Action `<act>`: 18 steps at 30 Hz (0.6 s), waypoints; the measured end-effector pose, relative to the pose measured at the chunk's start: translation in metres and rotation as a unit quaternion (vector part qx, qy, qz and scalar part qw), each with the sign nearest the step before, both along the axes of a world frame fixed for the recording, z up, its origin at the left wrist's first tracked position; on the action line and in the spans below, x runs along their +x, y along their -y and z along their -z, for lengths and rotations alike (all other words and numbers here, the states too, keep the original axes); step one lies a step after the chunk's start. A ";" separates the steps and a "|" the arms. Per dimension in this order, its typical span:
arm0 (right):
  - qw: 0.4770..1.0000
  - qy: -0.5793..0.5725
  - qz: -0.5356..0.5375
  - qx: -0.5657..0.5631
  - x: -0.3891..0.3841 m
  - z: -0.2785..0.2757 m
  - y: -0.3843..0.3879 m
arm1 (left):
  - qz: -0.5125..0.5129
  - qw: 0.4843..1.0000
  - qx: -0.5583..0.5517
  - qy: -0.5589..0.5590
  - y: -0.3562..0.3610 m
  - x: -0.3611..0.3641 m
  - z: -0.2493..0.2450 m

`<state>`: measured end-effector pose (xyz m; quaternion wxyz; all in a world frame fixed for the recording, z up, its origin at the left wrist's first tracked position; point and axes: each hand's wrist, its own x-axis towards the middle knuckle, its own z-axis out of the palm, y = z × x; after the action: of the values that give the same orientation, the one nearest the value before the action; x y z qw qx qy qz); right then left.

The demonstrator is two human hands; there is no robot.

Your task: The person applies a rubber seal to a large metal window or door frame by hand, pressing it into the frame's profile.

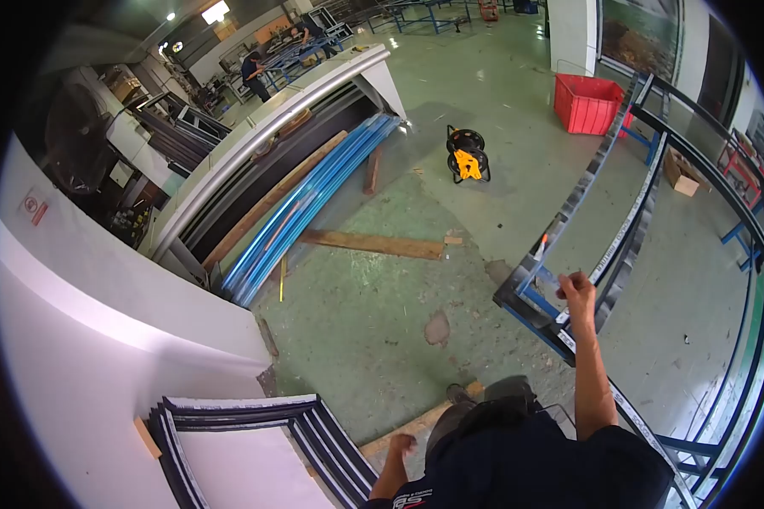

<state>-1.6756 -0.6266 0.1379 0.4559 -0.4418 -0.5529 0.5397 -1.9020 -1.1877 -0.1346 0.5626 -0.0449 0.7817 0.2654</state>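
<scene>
My right hand [575, 293] is raised over the near corner of a long dark metal frame [645, 182] that rests on blue supports. Its fingers are pinched together on something I cannot make out. Just beyond the fingers, a small orange and white item [541, 247] lies on the frame. Lower in the view, my left hand [402, 444] hangs beside my body with its fingers curled, too small to tell if anything is in it. Stacked dark frames [310, 416] around a white panel stand near that hand at the lower left.
Blue-wrapped profiles [314, 204] lie at the left beside a wooden plank [373, 245] on the floor. A yellow and black cable reel [468, 161] stands ahead. Further right are a red crate [587, 103] and a cardboard box [681, 173]. Two people work far back.
</scene>
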 end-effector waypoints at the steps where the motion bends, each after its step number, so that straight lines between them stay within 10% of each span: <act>1: 1.000 0.004 0.018 -0.015 -0.007 0.005 -0.014 | -0.058 0.997 0.039 -0.028 -0.029 -0.042 -0.014; 8: 0.999 -0.019 0.016 -0.041 -0.085 0.011 -0.112 | 0.030 0.960 0.217 -0.173 -0.234 -0.268 -0.094; 18: 0.968 0.016 -0.105 -0.229 -0.376 0.135 -0.210 | 0.061 0.995 -0.008 -0.085 -0.237 -0.332 -0.044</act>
<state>-2.0516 -0.4169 0.0025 0.2745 -0.4827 -0.4652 0.6893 -2.2339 -0.9511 -0.0910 0.5091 0.0205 0.8300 0.2271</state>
